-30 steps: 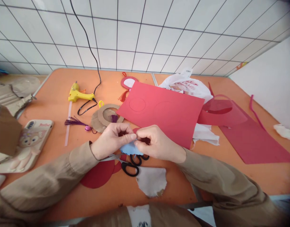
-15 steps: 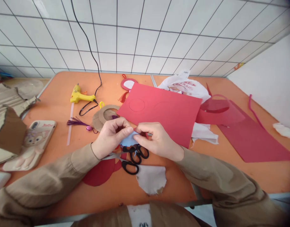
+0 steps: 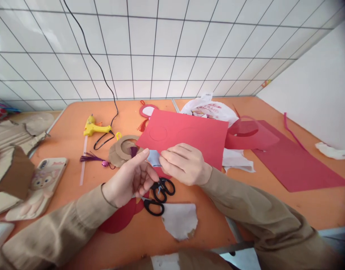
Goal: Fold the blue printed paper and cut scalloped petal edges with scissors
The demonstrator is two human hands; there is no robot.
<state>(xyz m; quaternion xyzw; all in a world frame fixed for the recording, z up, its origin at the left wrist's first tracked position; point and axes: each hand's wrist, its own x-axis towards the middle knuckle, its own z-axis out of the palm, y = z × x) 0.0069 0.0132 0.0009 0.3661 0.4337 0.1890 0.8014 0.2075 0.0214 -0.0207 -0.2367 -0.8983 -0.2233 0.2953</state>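
Pinched in my right hand [image 3: 183,165] is a small light blue piece [image 3: 153,158], cloth or paper; its right end is hidden by my fingers. My left hand [image 3: 133,175] is turned partly palm up just left of it, thumb and fingers apart, holding nothing. Beneath my hands lie black-handled scissors [image 3: 154,207] and a second black-handled pair [image 3: 167,186]. Dark red cut shapes [image 3: 118,218] are partly under the scissors. Behind my hands a red sheet [image 3: 189,129] carries a drawn circle. A whitish scrap [image 3: 180,220] rests near the front edge.
At the left are a yellow glue gun [image 3: 96,127], brown cardboard rings [image 3: 118,152], a purple tassel [image 3: 92,157], a phone [image 3: 42,183] and a cardboard box [image 3: 13,172]. A white plastic bag [image 3: 210,108] and another red sheet [image 3: 293,165] are at the right.
My left hand has let go of the light blue piece and opened, turning palm up. My right hand still grips the piece. The camera view has tilted upward slightly.
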